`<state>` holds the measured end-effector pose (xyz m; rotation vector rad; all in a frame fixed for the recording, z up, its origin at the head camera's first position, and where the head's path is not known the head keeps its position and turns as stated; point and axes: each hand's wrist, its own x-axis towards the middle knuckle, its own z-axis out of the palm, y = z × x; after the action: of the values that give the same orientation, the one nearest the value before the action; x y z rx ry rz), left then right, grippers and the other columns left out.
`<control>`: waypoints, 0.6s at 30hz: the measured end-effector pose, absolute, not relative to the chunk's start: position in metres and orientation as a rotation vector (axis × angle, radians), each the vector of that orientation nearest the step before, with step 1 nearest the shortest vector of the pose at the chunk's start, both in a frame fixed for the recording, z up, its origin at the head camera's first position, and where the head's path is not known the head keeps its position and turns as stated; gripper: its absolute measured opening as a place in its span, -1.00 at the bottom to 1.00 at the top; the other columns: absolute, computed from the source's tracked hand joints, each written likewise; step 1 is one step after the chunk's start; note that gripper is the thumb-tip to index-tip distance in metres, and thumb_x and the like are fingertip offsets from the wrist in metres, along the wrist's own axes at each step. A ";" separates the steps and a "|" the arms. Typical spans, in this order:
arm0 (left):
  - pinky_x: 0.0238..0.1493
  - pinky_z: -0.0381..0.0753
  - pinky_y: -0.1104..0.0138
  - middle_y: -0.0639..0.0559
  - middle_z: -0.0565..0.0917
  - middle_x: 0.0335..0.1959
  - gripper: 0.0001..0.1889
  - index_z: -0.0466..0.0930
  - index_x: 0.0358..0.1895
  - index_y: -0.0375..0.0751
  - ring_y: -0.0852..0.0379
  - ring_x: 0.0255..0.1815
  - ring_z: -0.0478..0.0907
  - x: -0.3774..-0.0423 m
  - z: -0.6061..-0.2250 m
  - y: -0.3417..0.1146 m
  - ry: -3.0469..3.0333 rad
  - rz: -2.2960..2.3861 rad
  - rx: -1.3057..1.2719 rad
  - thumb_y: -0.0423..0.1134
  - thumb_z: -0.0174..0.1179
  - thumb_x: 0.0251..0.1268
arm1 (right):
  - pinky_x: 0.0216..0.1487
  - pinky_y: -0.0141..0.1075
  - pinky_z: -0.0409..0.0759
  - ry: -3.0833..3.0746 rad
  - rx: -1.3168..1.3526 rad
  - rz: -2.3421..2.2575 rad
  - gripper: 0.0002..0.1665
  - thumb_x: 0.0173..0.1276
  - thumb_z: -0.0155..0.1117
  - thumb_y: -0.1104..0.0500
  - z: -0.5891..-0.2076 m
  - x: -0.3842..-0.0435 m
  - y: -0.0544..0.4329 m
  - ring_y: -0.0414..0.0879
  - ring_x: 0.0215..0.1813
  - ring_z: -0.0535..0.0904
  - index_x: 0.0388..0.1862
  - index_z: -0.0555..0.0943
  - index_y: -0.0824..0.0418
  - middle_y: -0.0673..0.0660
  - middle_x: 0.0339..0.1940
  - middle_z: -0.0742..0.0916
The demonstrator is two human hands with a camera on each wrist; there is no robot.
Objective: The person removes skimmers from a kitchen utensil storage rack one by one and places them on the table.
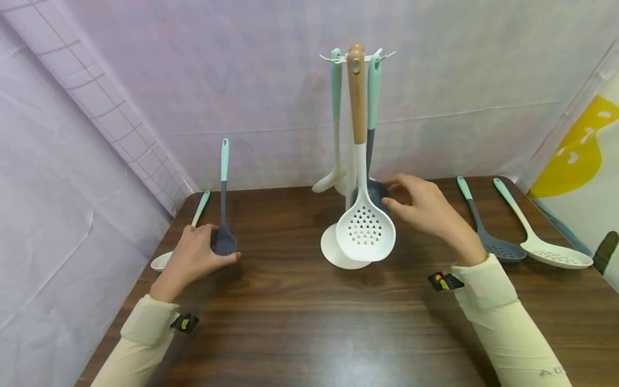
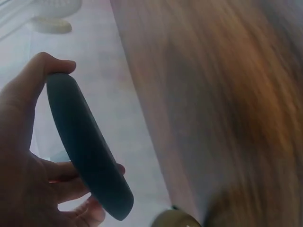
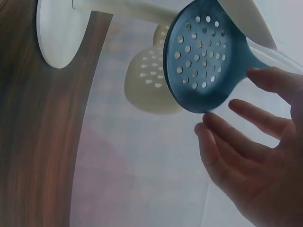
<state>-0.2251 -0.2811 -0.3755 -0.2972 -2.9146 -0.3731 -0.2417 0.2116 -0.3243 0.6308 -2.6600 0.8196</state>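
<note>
My left hand grips a dark grey ladle with a mint handle by its bowl, handle pointing up. The left wrist view shows the bowl edge-on between thumb and fingers. At the centre, a white utensil stand carries several hanging utensils. In front hangs a white skimmer with a wooden handle, partly covering the others. My right hand is at a dark grey skimmer hanging on the stand. Its fingers are spread near the rim, not curled round it; whether they touch is unclear.
On the table's right lie a dark grey skimmer and a white slotted spoon, both mint-handled. A white utensil with a mint handle lies at the left, partly behind my left hand. A pale cloth hangs behind the table.
</note>
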 end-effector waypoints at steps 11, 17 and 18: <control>-0.04 0.39 0.00 -0.14 0.67 -0.46 -0.23 0.62 -0.14 -0.48 -0.04 -0.44 0.50 -0.229 -0.380 -0.295 -2.981 -0.227 -0.334 0.34 0.35 0.11 | -0.07 0.01 0.75 -2.563 0.627 0.871 -0.41 0.44 0.39 0.14 -0.322 -0.243 0.200 0.14 -0.06 0.73 0.40 0.52 0.23 0.31 0.23 0.67; 0.00 0.44 -0.06 -0.12 0.65 -0.52 -0.29 0.62 -0.24 -0.43 -0.05 -0.49 0.51 -0.232 -0.376 -0.292 -3.016 -0.206 -0.314 0.33 0.32 0.14 | -0.05 0.01 0.75 -2.547 0.633 0.902 -0.40 0.44 0.39 0.17 -0.323 -0.244 0.196 0.17 -0.01 0.72 0.41 0.50 0.25 0.32 0.22 0.67; -0.04 0.48 -0.04 -0.11 0.64 -0.53 -0.30 0.61 -0.27 -0.40 -0.05 -0.49 0.51 -0.233 -0.376 -0.291 -3.030 -0.209 -0.313 0.33 0.32 0.15 | -0.06 0.01 0.75 -2.548 0.633 0.908 -0.39 0.43 0.39 0.17 -0.323 -0.244 0.195 0.17 -0.02 0.72 0.42 0.50 0.25 0.32 0.21 0.67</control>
<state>-0.2330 -0.2906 -0.3761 -0.3131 -3.0304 -0.2095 -0.2441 0.1951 -0.3234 0.6329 -2.5476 0.9080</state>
